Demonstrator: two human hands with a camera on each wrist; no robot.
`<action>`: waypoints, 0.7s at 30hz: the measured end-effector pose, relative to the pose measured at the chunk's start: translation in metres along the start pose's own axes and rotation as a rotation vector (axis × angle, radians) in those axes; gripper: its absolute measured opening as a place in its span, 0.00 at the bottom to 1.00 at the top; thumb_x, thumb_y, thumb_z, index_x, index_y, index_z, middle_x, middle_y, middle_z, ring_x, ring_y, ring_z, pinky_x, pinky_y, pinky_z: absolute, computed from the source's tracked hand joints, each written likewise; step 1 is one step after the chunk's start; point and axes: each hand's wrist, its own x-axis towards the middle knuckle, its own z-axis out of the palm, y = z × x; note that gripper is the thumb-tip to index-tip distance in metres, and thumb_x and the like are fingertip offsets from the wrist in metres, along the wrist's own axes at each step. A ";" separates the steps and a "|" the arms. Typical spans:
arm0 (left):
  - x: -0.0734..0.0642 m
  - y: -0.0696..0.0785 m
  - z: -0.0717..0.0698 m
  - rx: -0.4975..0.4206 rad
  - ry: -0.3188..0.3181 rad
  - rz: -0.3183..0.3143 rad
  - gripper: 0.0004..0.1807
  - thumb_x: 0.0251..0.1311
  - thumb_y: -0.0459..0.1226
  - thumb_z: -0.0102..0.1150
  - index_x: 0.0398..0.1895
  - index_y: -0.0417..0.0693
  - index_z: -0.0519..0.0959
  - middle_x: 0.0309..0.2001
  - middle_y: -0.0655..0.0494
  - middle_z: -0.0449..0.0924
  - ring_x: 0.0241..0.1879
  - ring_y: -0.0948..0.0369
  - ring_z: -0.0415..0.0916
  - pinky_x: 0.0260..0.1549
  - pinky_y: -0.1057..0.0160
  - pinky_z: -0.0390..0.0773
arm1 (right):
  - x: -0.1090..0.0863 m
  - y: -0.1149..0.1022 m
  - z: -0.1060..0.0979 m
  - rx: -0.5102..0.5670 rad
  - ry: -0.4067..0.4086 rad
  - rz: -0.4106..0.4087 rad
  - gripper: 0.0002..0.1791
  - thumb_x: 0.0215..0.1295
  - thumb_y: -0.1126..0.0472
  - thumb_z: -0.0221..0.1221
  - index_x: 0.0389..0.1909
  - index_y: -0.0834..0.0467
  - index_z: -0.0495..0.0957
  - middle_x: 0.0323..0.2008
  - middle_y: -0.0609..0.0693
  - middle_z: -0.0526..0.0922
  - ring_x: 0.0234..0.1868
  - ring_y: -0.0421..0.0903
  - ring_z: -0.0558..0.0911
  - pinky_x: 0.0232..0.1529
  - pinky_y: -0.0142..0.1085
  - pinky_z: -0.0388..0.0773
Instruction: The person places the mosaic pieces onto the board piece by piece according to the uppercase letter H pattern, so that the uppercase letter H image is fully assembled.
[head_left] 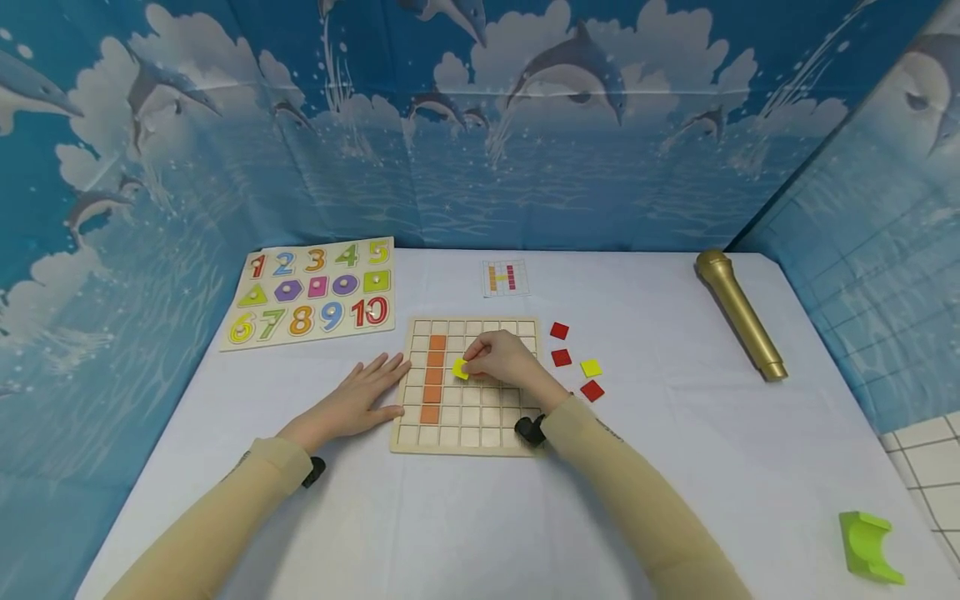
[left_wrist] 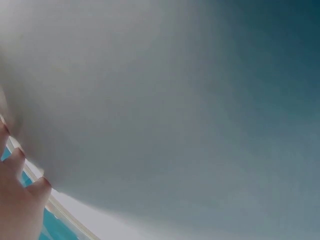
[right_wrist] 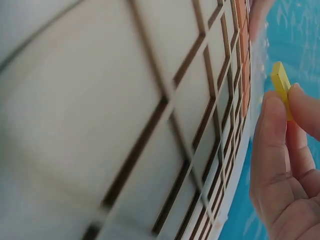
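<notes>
My right hand (head_left: 504,358) pinches a yellow square tile (head_left: 460,369) between thumb and fingers, over the wooden grid board (head_left: 480,435). In the right wrist view the same tile (right_wrist: 281,82) sticks up edge-on from the fingertips, apart from the grid. A column of several orange tiles (head_left: 433,377) fills cells on the board's left side, just left of the yellow tile. Fingers spread and straight, my left hand (head_left: 360,400) rests at the board's left edge, holding nothing. The left wrist view catches only part of that hand (left_wrist: 22,200) beside the board's edge.
Right of the board lie red tiles (head_left: 561,357) and another yellow tile (head_left: 591,367). Behind it is a small pattern card (head_left: 506,277). A number and shape puzzle (head_left: 311,292) sits back left, a gold microphone (head_left: 741,317) back right, a green curved block (head_left: 870,546) front right.
</notes>
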 end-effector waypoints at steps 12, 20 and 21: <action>0.001 0.001 -0.001 -0.007 -0.011 -0.007 0.42 0.67 0.51 0.57 0.79 0.52 0.51 0.80 0.51 0.45 0.79 0.46 0.37 0.75 0.38 0.38 | 0.012 -0.010 0.015 -0.093 -0.007 -0.022 0.04 0.59 0.64 0.68 0.32 0.59 0.83 0.30 0.49 0.83 0.28 0.41 0.78 0.29 0.27 0.72; 0.001 -0.001 0.000 0.001 -0.003 -0.009 0.43 0.66 0.53 0.58 0.79 0.53 0.51 0.80 0.51 0.45 0.79 0.47 0.38 0.75 0.37 0.39 | 0.015 -0.011 0.021 -0.200 -0.003 -0.043 0.03 0.59 0.65 0.67 0.30 0.59 0.82 0.34 0.50 0.81 0.32 0.42 0.74 0.31 0.29 0.71; 0.000 -0.001 0.000 0.000 -0.002 -0.008 0.43 0.66 0.53 0.58 0.79 0.53 0.51 0.80 0.51 0.46 0.79 0.47 0.38 0.75 0.37 0.39 | 0.015 -0.012 0.022 -0.213 -0.002 -0.049 0.03 0.59 0.65 0.67 0.29 0.59 0.82 0.34 0.51 0.81 0.32 0.43 0.74 0.31 0.30 0.71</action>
